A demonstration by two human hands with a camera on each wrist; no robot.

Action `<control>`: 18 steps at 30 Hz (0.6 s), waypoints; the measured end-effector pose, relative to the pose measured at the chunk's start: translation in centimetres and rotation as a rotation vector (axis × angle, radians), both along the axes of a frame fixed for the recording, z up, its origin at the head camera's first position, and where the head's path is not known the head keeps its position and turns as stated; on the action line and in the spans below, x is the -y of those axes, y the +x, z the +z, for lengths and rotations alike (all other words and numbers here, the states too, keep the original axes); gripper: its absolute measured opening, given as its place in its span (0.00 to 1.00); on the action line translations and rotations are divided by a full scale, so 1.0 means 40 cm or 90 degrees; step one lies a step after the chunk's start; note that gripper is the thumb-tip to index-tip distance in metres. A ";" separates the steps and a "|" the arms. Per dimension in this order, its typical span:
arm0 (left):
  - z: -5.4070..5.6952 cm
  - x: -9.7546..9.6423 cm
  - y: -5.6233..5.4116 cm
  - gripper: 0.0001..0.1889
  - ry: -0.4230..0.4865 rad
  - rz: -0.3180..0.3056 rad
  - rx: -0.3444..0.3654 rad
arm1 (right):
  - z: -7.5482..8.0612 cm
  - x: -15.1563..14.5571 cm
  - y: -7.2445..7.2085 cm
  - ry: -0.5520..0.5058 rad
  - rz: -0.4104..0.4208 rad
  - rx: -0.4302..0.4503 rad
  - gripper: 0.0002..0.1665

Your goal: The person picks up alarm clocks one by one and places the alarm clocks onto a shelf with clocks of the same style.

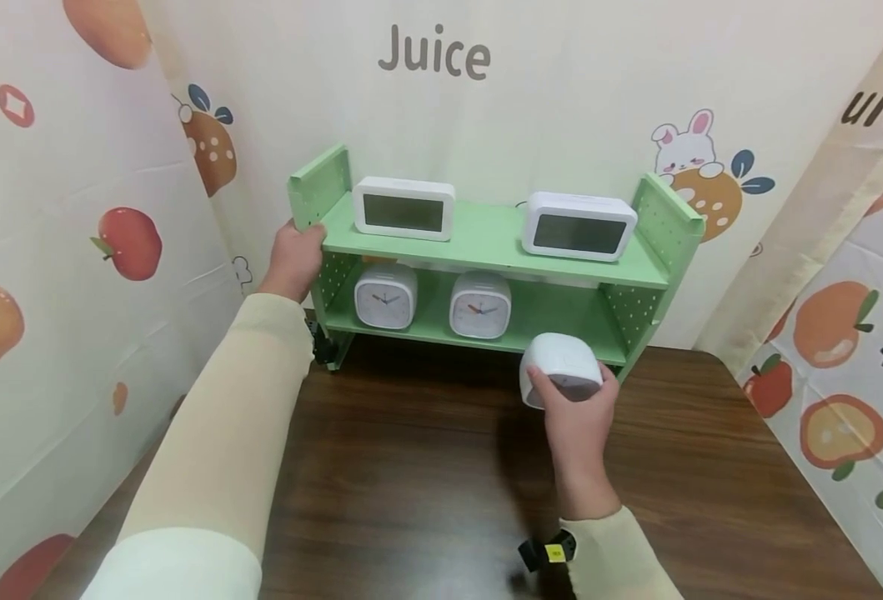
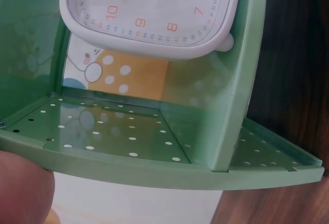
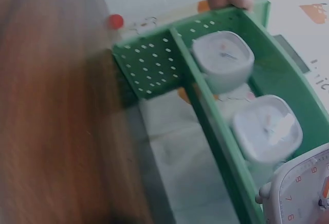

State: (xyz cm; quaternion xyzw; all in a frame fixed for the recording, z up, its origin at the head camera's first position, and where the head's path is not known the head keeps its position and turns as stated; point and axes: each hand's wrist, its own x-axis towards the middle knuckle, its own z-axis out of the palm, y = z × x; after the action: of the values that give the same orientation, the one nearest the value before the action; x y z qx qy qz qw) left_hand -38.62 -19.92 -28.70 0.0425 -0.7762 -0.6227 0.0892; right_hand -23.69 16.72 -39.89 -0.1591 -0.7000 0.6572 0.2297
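A two-tier green desk shelf (image 1: 486, 223) stands on a wooden table. My left hand (image 1: 294, 258) grips its left side panel at the upper board. In my right hand (image 1: 579, 425), pinched between thumb and fingers, is a white alarm clock (image 1: 559, 350). It is held in front of the lower board's right part, tipped so its face points downward. Two similar alarm clocks, one at the left (image 1: 385, 297) and one near the middle (image 1: 480, 306), stand on the lower board. The right wrist view shows the held clock's numbered face (image 3: 303, 193) close up.
On the upper board sit two white digital clocks with dark screens, one left (image 1: 403, 208) and one right (image 1: 579, 227). Perforated side panels (image 1: 666, 225) bound the shelf. Fruit-printed curtains (image 1: 561, 108) hang behind and beside the brown table (image 1: 411, 483).
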 end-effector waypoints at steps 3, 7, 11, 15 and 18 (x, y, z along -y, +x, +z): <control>0.002 -0.002 0.000 0.28 -0.001 0.004 0.002 | 0.024 -0.027 -0.004 -0.010 0.003 0.002 0.65; 0.000 -0.004 -0.001 0.28 0.004 0.006 0.002 | 0.052 -0.057 -0.025 -0.003 0.003 0.002 0.64; -0.004 -0.005 -0.002 0.27 0.005 0.004 -0.001 | 0.079 -0.085 -0.055 0.035 0.019 0.006 0.63; -0.004 -0.005 -0.002 0.27 -0.001 0.003 -0.003 | 0.101 -0.107 -0.086 0.074 0.039 0.021 0.64; -0.005 -0.003 -0.003 0.27 -0.007 0.007 -0.006 | 0.109 -0.117 -0.112 0.092 0.047 0.027 0.65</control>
State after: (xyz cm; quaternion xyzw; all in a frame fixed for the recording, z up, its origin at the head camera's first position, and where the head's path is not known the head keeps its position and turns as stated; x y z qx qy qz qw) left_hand -38.76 -19.80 -28.92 0.0428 -0.7790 -0.6181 0.0965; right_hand -28.18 21.42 -35.53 -0.1301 -0.7559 0.6092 0.2017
